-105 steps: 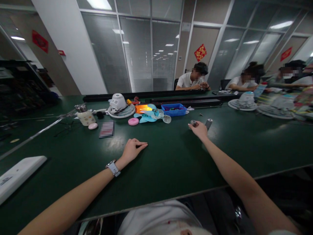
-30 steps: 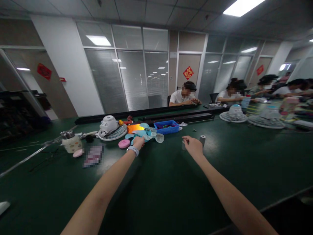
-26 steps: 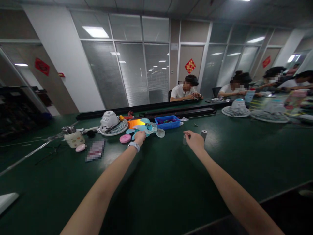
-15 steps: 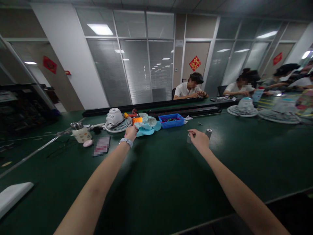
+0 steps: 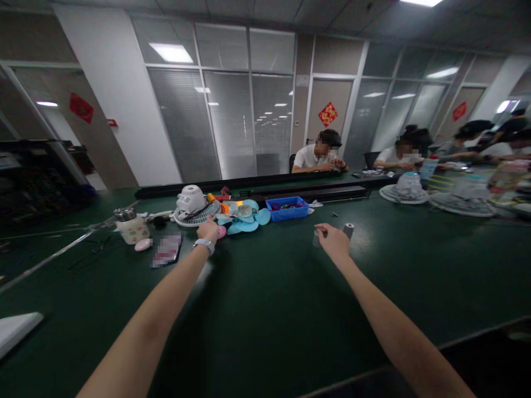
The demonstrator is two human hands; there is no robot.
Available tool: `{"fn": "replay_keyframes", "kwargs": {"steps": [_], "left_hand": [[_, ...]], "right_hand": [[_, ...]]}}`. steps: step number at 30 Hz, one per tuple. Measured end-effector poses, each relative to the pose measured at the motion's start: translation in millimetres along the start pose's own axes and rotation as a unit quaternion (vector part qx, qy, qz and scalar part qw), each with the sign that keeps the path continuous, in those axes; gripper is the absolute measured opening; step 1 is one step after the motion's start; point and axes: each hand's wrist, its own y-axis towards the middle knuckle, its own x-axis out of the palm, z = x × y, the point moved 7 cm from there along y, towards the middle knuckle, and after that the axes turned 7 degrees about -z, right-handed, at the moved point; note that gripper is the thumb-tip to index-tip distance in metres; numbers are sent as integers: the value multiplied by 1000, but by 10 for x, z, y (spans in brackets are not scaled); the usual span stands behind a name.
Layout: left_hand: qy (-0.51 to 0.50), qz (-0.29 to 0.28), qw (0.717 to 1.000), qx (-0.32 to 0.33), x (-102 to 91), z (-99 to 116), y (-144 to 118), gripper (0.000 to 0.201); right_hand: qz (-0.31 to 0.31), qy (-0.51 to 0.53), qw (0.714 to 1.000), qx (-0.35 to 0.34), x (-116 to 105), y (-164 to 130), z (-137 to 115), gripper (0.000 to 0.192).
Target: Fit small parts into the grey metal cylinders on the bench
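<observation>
Spanning the view, a dark green table carries all the parts shown. Black rails lie along its far side, a person in white seated beyond them. Left of centre rests a fan, its round white grille underneath and its housing uppermost. Just right of it lie pale blue blades, followed by a blue tray of small parts. Farther left stands a jar with a metal top.

Both hands reach forward, well apart from each other. The left hand is at the near edge of the fan — its fingertips are partly hidden, and whether they hold anything cannot be told. The right hand bends its fingers at the top of a grey cylinder; whether they grip it cannot be made out. A second cylinder stands upright just right of that hand.

Smallest are the pink disc, visible between the left hand and the blades, and a pale pink oval beside the jar.
</observation>
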Motion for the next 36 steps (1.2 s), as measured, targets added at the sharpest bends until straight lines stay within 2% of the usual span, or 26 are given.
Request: {"fn": "replay_keyframes", "kwargs": {"steps": [3, 5, 6, 8, 9, 12, 13, 17, 20, 21, 23, 25, 27, 28, 30, 31, 33, 36], "left_hand": [[49, -4, 999, 10, -232, -189, -392, 43], [137, -65, 984, 96, -290, -266, -738, 48], [161, -75, 978, 110, -343, -341, -909, 54], [178, -91, 975, 101, -433, -491, -1188, 65], [180, -95, 974, 96, -458, -537, -1291, 67], [175, -100, 973, 113, -440, -551, -1455, 67], [171, -103, 971, 129, -411, -534, -1479, 65], [166, -142, 957, 192, -274, -528, -1532, 49], [171, -118, 954, 215, -249, -468, -1577, 30], [178, -113, 950, 231, -200, -382, -1614, 23], [191, -149, 924, 296, 74, -81, -1746, 12], [200, -200, 875, 394, 523, 343, -1940, 19], [206, -218, 834, 464, 1003, 752, -2080, 27], [204, -229, 821, 482, 1231, 919, -2114, 32], [178, -240, 825, 481, 1567, 1156, -2079, 39], [157, -246, 832, 471, 1671, 1219, -2031, 40], [122, -248, 851, 446, 1746, 1236, -1897, 39], [102, -252, 863, 425, 1622, 1098, -1744, 25]], "right_hand": [[11, 29, 1000, 0, 6, 1, 23, 26], [18, 60, 998, 0, 18, 10, 53, 25], [19, 76, 997, -1, 33, 20, 75, 24], [16, 105, 994, -5, 88, 55, 134, 27], [11, 117, 993, -4, 131, 76, 174, 35], [-35, 142, 989, 27, 321, 135, 331, 68], [-59, 142, 987, 42, 392, 147, 383, 72], [-120, 120, 984, 62, 566, 176, 510, 50], [-116, 150, 980, 61, 606, 200, 551, 41], [-115, 163, 978, 61, 614, 204, 559, 40], [-113, 182, 975, 61, 618, 201, 571, 40], [-113, 193, 972, 69, 596, 178, 577, 40], [-110, 199, 971, 71, 545, 138, 534, 37], [-110, 198, 972, 67, 516, 112, 482, 35], [-116, 198, 973, 41, 476, 54, 312, 27], [-123, 203, 971, 18, 473, 21, 195, 25], [-139, 220, 965, -36, 496, -56, -67, 23], [-157, 239, 953, -100, 545, -223, -440, 19]]}}
